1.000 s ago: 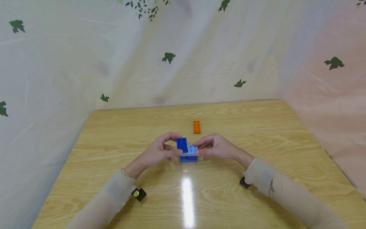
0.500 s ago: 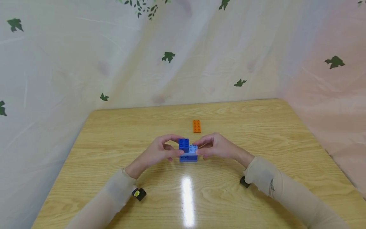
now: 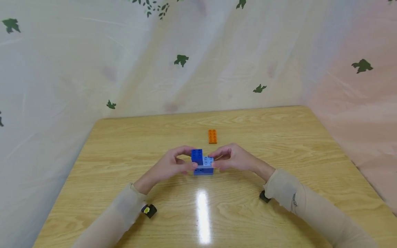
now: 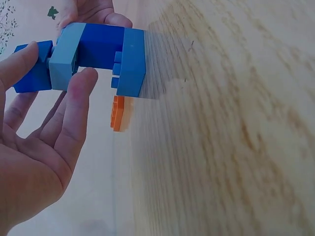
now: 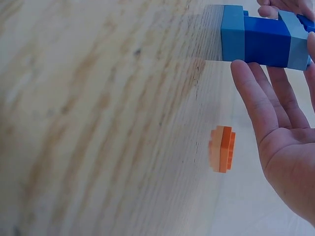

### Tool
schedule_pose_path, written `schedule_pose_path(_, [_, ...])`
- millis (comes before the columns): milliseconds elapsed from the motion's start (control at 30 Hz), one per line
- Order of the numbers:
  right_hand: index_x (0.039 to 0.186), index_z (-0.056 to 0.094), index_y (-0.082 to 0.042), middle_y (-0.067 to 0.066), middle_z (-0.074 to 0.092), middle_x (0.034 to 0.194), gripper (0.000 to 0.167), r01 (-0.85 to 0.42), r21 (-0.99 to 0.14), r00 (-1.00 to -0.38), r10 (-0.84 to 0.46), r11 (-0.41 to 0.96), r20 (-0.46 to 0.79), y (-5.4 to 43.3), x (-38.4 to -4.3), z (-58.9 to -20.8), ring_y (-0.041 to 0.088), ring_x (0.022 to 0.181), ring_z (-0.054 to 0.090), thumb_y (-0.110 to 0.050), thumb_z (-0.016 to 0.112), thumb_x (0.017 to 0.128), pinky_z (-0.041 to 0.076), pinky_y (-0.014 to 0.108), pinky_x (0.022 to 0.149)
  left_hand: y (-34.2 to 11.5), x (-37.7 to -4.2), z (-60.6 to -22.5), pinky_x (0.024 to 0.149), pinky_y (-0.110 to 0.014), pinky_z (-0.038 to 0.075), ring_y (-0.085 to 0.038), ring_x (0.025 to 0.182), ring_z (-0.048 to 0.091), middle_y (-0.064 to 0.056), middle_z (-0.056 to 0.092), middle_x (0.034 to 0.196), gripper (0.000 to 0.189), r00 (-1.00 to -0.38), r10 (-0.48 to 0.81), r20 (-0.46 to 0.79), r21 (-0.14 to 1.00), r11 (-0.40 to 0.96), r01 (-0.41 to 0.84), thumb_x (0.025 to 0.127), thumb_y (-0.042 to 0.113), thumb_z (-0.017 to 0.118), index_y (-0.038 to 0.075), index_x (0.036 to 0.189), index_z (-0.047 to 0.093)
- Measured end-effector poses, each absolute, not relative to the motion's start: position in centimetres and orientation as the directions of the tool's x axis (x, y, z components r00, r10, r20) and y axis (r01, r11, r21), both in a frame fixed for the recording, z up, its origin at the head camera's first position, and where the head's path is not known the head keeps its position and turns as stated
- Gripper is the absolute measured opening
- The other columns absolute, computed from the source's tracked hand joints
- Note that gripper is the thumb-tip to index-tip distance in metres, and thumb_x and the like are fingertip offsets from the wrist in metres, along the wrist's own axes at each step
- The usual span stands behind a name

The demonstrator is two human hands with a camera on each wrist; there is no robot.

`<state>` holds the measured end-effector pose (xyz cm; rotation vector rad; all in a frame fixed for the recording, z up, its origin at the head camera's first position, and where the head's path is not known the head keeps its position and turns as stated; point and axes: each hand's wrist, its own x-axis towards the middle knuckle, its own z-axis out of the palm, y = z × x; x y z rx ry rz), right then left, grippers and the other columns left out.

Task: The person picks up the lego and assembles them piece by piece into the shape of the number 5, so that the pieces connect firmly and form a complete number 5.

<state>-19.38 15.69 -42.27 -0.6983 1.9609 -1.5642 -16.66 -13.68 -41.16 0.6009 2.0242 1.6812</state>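
Left hand, head view: I found the left hand (image 3: 176, 161) gripping the dark blue upper block (image 3: 196, 156) between thumb and fingers, at the left end of the light blue brick (image 3: 208, 160).
Right hand, head view: I found the right hand (image 3: 232, 158) pinching the right end of the light blue brick.
Stack, head view: The stack (image 3: 209, 170) stood on the wooden table (image 3: 149, 141), between the hands. Studs lay bare on the left half of its base brick (image 3: 203, 173).
Orange brick, head view: The orange brick (image 3: 212, 136) lay apart, beyond the stack. I rated a knock unlikely unless a hand swung forward.
Upper block, left wrist view: It appeared slightly askew against the light blue brick; I could not confirm full seating. Misaligned studs could have left it loose, liable to pop off on release.
Overhang, left wrist view: The lower dark blue block (image 4: 102, 46) propped only one end of the light blue brick; open space lay under the other. I judged that hard pressure on the upper block could lever that joint apart.
Right fingers, right wrist view: The fingers (image 5: 252, 93) extended behind the lower dark blue block; contact was unclear. A weak brace there could have let the stack twist or slide.
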Motion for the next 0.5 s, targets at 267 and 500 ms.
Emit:
schedule_pose_path(267, [0.124, 0.071, -0.002, 0.014, 0.072, 0.118, 0.035, -0.054, -0.976, -0.731, -0.674, 0.211, -0.105, 15.69, -19.44, -42.19, 0.032, 0.099, 0.072, -0.015, 0.078, 0.092, 0.06, 0.052, 0.078, -13.93, -16.55, -40.98, 0.067, -0.049, 0.061, -0.032, 0.099, 0.071, -0.013, 0.067, 0.124, 0.055, -0.804, 0.585, -0.106, 0.95, 0.297, 0.091, 0.097, 0.032, 0.072, 0.022, 0.146, 0.05])
schedule_pose_path(500, [0.124, 0.071, -0.003, 0.014, 0.072, 0.118, 0.034, -0.058, -0.976, -0.727, -0.679, 0.21, -0.103, 15.64, -19.46, -42.25, 0.04, 0.099, 0.071, -0.014, 0.077, 0.093, 0.061, 0.051, 0.077, -14.12, -16.4, -41.42, 0.061, -0.047, 0.061, -0.034, 0.088, 0.073, -0.016, 0.071, 0.109, 0.058, -0.792, 0.601, -0.113, 0.943, 0.315, 0.105, 0.099, 0.033, 0.069, 0.019, 0.15, 0.044])
